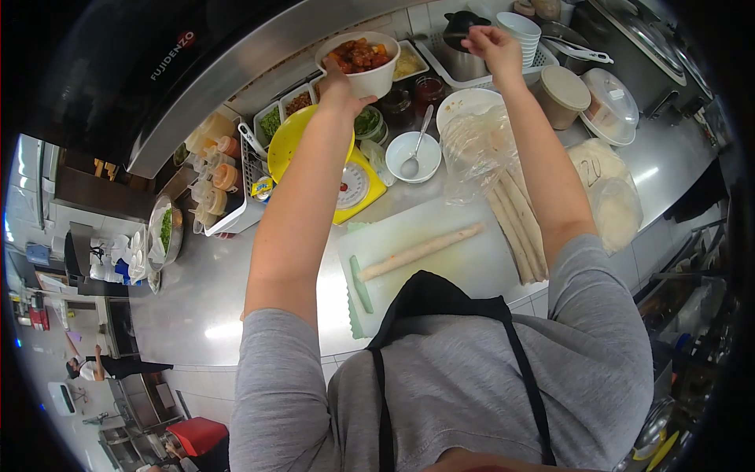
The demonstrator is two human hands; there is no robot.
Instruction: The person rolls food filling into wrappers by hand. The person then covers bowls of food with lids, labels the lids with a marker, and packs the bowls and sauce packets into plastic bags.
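Note:
My left hand grips a white bowl from its side, the thumb underneath. Glossy red-brown chunks of food fill the bowl. Farther right, my right hand is raised with its fingers pinched together near a dark-lidded metal pot. Something thin seems to stick out leftward from the pinch; I cannot make out what it is. Under my left forearm is a yellow kitchen scale bearing a yellow bowl. A small white bowl with a metal spoon stands between my arms.
A long pale dough roll lies on a cutting board, with several more rolls beside it under plastic wrap. Squeeze bottles fill a basket at left. Lidded containers and stacked white bowls stand at right.

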